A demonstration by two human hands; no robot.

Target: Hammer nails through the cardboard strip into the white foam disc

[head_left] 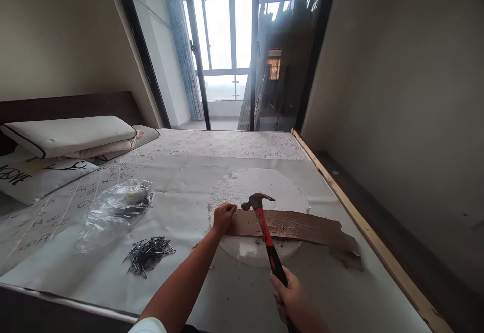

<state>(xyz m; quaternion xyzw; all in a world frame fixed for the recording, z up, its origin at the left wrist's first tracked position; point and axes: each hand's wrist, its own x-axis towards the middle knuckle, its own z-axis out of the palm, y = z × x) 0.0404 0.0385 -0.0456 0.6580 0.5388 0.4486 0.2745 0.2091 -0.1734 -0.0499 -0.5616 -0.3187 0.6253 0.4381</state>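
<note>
My right hand (290, 293) is wrapped round the black grip of a red-handled claw hammer (263, 224). Its steel head hangs just above the left end of a long brown cardboard strip (302, 228) dotted with many small holes or nail heads. The strip lies across a round white foam disc (257, 188) on the covered bed. My left hand (224, 216) is closed in a pinch at the strip's left end, right beside the hammer head. What the fingers pinch is too small to make out.
A heap of dark nails (148, 255) lies to the left on the white sheet (181, 182). A crumpled clear plastic bag (115, 211) sits behind it. Pillows (68, 136) are stacked far left. A wooden rail (363, 227) edges the bed on the right, beside a wall.
</note>
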